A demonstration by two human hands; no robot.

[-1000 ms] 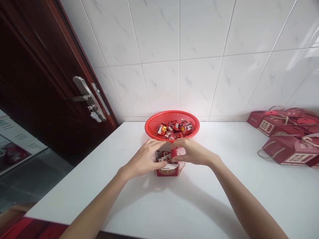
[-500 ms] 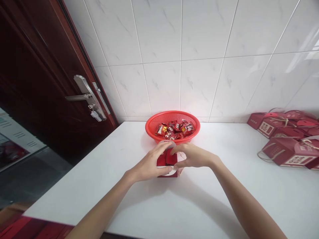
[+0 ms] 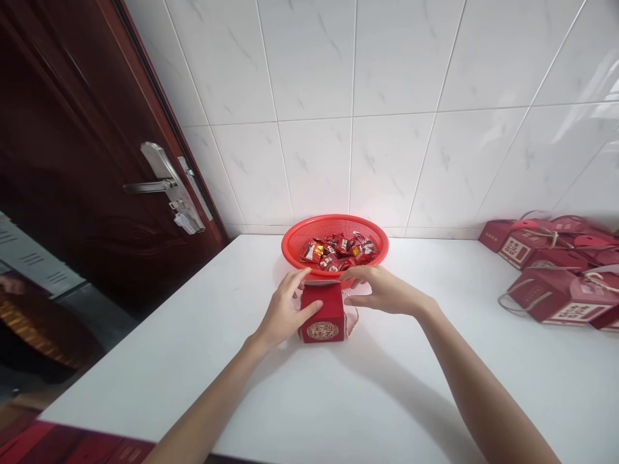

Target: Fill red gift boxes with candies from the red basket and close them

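A small red gift box (image 3: 323,316) with gold lettering on its front stands upright on the white table. My left hand (image 3: 286,304) is curved around its left side, thumb pressed on the red top and fingers toward the back. At the box's right rear is my right hand (image 3: 382,291), fingers apart and slightly bent, fingertips close to the raised back flap (image 3: 322,282); whether they touch it I cannot tell. A twisted cord handle (image 3: 355,322) hangs at the right side. Just behind stands a red plastic basket (image 3: 289,248) with wrapped snacks (image 3: 338,251) in it.
Several tied red gift boxes (image 3: 546,299) are grouped at the table's right. A tiled wall (image 3: 396,58) runs along the back. To the left is a dark wooden door (image 3: 91,129) with a metal handle (image 3: 149,186). Part of a person (image 3: 29,316) shows at the left edge.
The box's front flap has come down over the opening, so its lettered front now shows. My hands have moved apart, the right one slightly rightward. Part of a person has appeared at the left.
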